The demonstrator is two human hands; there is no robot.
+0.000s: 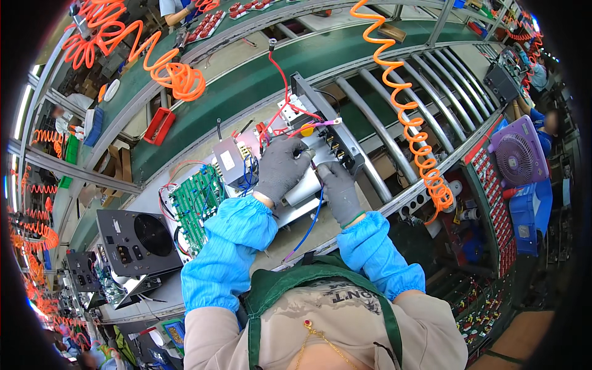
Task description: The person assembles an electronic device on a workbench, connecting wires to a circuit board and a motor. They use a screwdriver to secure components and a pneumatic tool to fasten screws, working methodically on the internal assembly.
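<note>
An open electrical unit lies before me, its black end panel (pixel 345 132) upright on the right. My left hand (pixel 280 168), in a grey glove, reaches in behind the panel, above a silver cylinder (pixel 304 189). Its fingers are curled together, and what they hold is hidden. Close by, my gloved right hand (pixel 339 192) pinches a blue wire (pixel 314 221) near its upper end; the rest hangs toward my apron. Red cables (pixel 285 80) rise from the unit beyond my left hand. A grey box-shaped part (pixel 229 161) and a green circuit board (pixel 196 203) sit to the left.
Another unit with a black fan panel (pixel 137 242) stands at the left. Metal rollers (pixel 382 126) run along the right, past a green conveyor belt (pixel 243 74). Orange coiled hoses (pixel 410 117) hang overhead. A red bin (pixel 160 126) lies beyond; a purple fan (pixel 518 151) stands far right.
</note>
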